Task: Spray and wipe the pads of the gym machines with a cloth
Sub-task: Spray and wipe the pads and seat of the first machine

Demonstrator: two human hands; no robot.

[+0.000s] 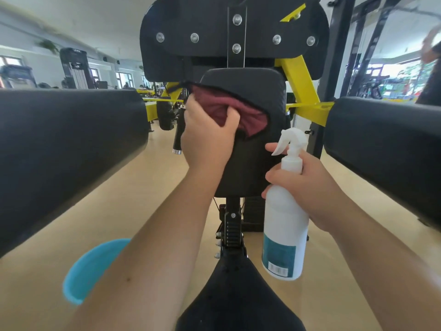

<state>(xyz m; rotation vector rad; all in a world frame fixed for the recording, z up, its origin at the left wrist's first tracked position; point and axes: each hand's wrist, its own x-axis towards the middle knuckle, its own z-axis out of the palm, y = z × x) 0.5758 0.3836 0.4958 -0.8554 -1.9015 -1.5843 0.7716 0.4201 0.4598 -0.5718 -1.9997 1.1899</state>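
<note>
left hand (207, 137) gripping a dark red cloth (235, 111) pressed against the upper left edge of the black back pad (253, 163), right hand (303, 185) wrapped around a white spray bottle (285, 225) just beside the pad's lower right edge, arm pad (71, 139) outside the left hand, bare floor (152, 177) between them

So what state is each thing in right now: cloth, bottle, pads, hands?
Maroon cloth: bunched, pressed against the back pad.
Back pad: upright, partly covered by the cloth.
Spray bottle: upright, held in the air.
Left hand: grips the cloth.
Right hand: grips the bottle's neck.
Side pads: untouched by either hand.
</note>
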